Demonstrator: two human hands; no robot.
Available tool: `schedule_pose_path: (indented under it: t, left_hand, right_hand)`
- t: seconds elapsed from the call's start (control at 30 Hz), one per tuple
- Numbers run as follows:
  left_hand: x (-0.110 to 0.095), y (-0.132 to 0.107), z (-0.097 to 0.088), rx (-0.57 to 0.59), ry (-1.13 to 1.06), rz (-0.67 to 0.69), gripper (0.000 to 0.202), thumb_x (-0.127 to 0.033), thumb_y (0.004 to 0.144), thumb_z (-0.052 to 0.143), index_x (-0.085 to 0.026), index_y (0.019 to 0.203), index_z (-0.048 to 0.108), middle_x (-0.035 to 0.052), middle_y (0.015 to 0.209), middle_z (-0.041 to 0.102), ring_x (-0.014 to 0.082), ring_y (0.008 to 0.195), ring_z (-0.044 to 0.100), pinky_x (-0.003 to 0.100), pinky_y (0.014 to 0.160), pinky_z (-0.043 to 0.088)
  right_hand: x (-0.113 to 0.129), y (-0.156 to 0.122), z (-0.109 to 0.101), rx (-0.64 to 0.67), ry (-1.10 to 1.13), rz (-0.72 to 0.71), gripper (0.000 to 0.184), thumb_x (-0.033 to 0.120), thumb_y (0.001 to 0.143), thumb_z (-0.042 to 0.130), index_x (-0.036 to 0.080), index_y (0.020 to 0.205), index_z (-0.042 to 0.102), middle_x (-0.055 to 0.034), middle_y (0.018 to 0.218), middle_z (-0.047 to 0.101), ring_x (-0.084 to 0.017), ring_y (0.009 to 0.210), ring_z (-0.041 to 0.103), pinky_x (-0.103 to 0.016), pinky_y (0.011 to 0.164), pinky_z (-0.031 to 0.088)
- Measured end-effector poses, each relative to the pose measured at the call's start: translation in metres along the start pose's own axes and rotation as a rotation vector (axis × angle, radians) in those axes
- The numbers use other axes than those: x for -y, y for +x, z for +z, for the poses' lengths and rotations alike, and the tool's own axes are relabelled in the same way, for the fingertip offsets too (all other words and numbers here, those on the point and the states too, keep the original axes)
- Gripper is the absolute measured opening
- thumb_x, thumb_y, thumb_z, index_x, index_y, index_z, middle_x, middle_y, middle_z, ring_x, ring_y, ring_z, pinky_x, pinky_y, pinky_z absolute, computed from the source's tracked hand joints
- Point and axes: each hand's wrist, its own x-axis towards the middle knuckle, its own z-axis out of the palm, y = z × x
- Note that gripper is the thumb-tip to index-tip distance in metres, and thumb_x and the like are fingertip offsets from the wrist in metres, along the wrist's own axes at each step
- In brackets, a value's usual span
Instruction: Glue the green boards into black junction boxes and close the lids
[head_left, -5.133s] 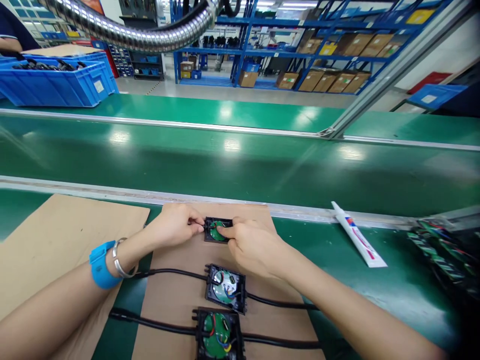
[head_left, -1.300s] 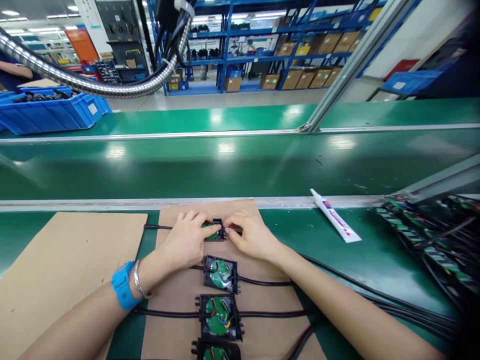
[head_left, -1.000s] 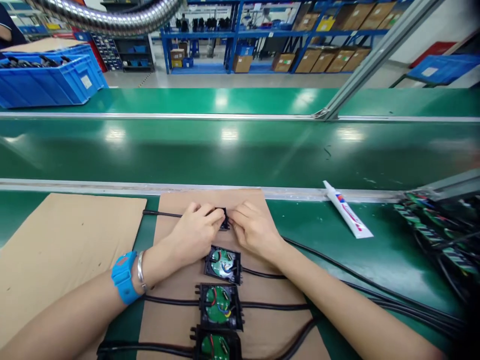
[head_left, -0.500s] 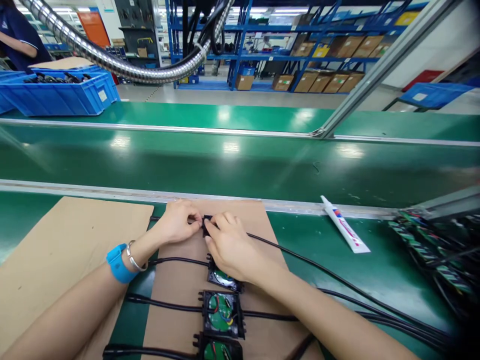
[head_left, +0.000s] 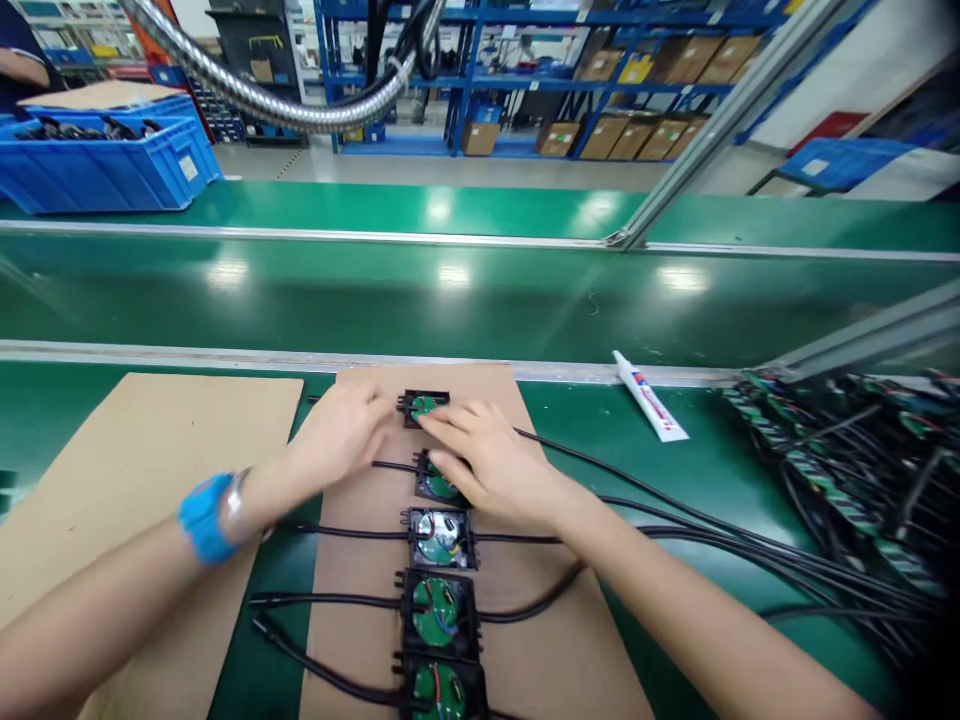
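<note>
Several black plastic housings with round green circuit boards lie in a column on a cardboard sheet [head_left: 525, 600]. At the far end is one housing [head_left: 425, 405], and my right hand [head_left: 499, 460] has its fingers stretched out at that housing's near right edge. Its thumb passes over the second housing [head_left: 439, 480], partly covering it. My left hand [head_left: 349, 430] is just left of the far housing, its fingers smeared by motion. Closer to me lie a third housing [head_left: 441, 540], a fourth housing [head_left: 439, 612] and another at the bottom edge. Black cables [head_left: 352, 600] run out from their sides.
A second cardboard sheet [head_left: 210, 450] lies on the left. On the right are a white tube [head_left: 649, 395] and a heap of circuit boards and cables [head_left: 847, 470]. Behind the bench rail stands a blue bin [head_left: 112, 165]; a metal conduit [head_left: 285, 110] hangs overhead.
My left hand has drawn back left from the far housing. My right hand's fingers have spread, uncovering its green board. The view has tipped downward, showing more housings at the bottom.
</note>
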Motion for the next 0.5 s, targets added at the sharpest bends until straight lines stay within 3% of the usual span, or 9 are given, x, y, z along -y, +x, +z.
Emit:
schedule_pose_path:
  t: [0.07,0.13,0.2,0.27,0.37,0.43,0.5]
  left_hand:
    - [-0.017,-0.048,-0.002,0.163,-0.077,0.091,0.027,-0.033,0.082,0.063,-0.022,0.107,0.064,0.0074,0.105,0.06,0.0261,0.099,0.054,0.042,0.088,0.044]
    - [-0.03,-0.093,0.004,0.32,-0.16,0.093,0.07,-0.048,0.067,0.076,-0.026,0.128,0.05,0.0083,0.122,0.053,0.029,0.11,0.05,0.043,0.094,0.044]
    - [-0.038,-0.124,0.016,0.314,-0.146,0.029,0.094,-0.047,0.062,0.08,-0.029,0.142,0.034,0.0106,0.133,0.045,0.0326,0.118,0.044,0.047,0.099,0.041]
    - [-0.042,-0.136,0.028,0.282,-0.12,-0.038,0.094,-0.038,0.066,0.077,-0.028,0.145,0.026,0.0125,0.135,0.042,0.0332,0.12,0.042,0.049,0.101,0.04]
    - [-0.046,-0.134,0.04,0.276,-0.076,-0.062,0.063,-0.027,0.076,0.063,-0.019,0.133,0.04,0.0157,0.125,0.049,0.0327,0.112,0.047,0.05,0.098,0.042]
    - [-0.051,-0.131,0.044,0.281,-0.024,-0.066,0.042,-0.024,0.079,0.055,-0.014,0.119,0.049,0.0172,0.114,0.054,0.033,0.105,0.051,0.052,0.093,0.044]
    - [-0.054,-0.133,0.047,0.289,0.023,-0.061,0.033,-0.021,0.079,0.05,-0.015,0.111,0.051,0.0168,0.107,0.057,0.0323,0.099,0.055,0.049,0.087,0.048]
  right_hand:
    - [0.013,-0.052,-0.004,0.03,0.129,0.008,0.045,0.037,0.093,0.047,0.021,0.135,0.05,-0.0116,0.13,0.054,-0.026,0.12,0.044,-0.043,0.1,0.037]
    - [0.023,-0.103,0.003,0.148,0.173,0.014,0.071,0.054,0.082,0.061,0.023,0.143,0.041,-0.013,0.139,0.046,-0.032,0.126,0.039,-0.047,0.101,0.038]
    - [0.029,-0.139,0.019,0.151,0.118,0.055,0.106,0.061,0.064,0.073,0.02,0.15,0.027,-0.0193,0.147,0.035,-0.042,0.132,0.03,-0.059,0.102,0.032]
    - [0.03,-0.156,0.036,0.142,0.103,0.107,0.116,0.061,0.058,0.077,0.018,0.151,0.022,-0.023,0.144,0.037,-0.045,0.128,0.033,-0.064,0.101,0.03]
    - [0.03,-0.156,0.05,0.13,0.152,0.148,0.102,0.055,0.064,0.075,0.017,0.147,0.03,-0.0209,0.13,0.047,-0.039,0.115,0.045,-0.059,0.098,0.035]
    - [0.033,-0.152,0.051,0.103,0.159,0.123,0.079,0.049,0.07,0.071,0.018,0.138,0.044,-0.0177,0.122,0.052,-0.034,0.109,0.049,-0.053,0.095,0.04]
    - [0.039,-0.154,0.049,0.055,0.127,0.075,0.049,0.04,0.076,0.066,0.02,0.12,0.056,-0.0134,0.111,0.058,-0.03,0.1,0.055,-0.044,0.088,0.045]
